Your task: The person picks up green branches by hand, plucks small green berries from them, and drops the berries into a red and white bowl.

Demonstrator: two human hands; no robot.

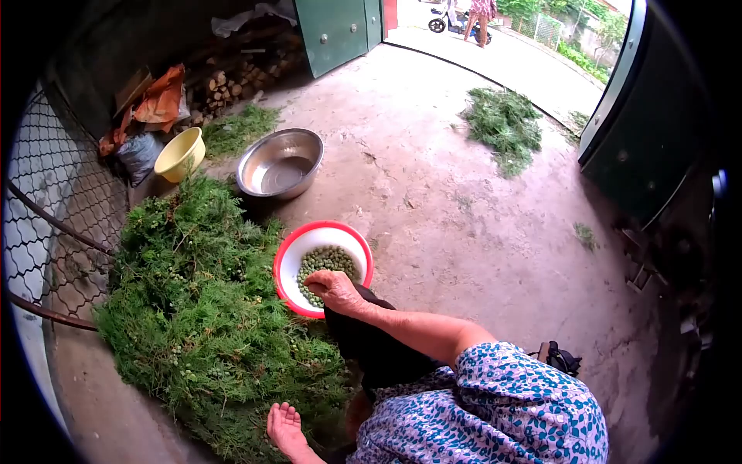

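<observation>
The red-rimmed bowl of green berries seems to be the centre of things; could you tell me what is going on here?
A person in a blue patterned top bends over the concrete floor. Their right hand reaches into the red-rimmed bowl, fingers down on the small green berries. Their left hand lies open at the edge of a large pile of green branches. Behind the pile stand a steel basin and a yellow bowl. A smaller heap of greenery lies farther off.

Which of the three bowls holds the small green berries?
The red-rimmed white bowl, under the hand; the steel basin and yellow bowl sit farther back.
</observation>
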